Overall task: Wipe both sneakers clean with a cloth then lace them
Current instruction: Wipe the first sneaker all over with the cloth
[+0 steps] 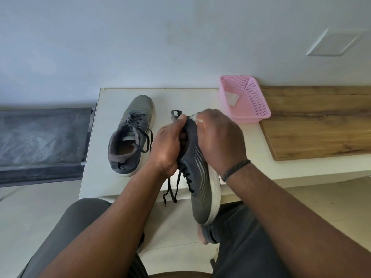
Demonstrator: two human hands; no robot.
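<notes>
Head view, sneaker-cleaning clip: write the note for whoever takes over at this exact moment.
Left hand grips the held sneaker at its collar, toe toward the person.
Right hand pinches a white cloth against that sneaker's heel.
Second sneaker stands on the white table, laces loose.
Pink basket holds another white piece.
Wiping under way; how much is done cannot be told. Left: finish wiping, tie both.
</notes>
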